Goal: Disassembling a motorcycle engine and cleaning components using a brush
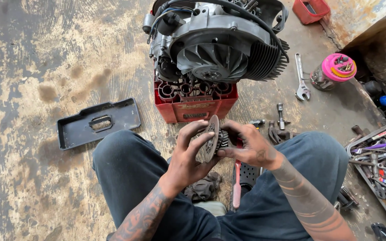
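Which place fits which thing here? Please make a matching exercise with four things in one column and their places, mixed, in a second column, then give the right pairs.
Things:
1. engine
2. round disc
3. adjustable wrench
4. black plastic cover

Places:
A. flat on the floor, left of the red crate
B. held on edge between the left hand and right hand
C. on top of the red crate
D. on the floor beside the pink-lidded jar

Pairs: 1-C, 2-B, 3-D, 4-A
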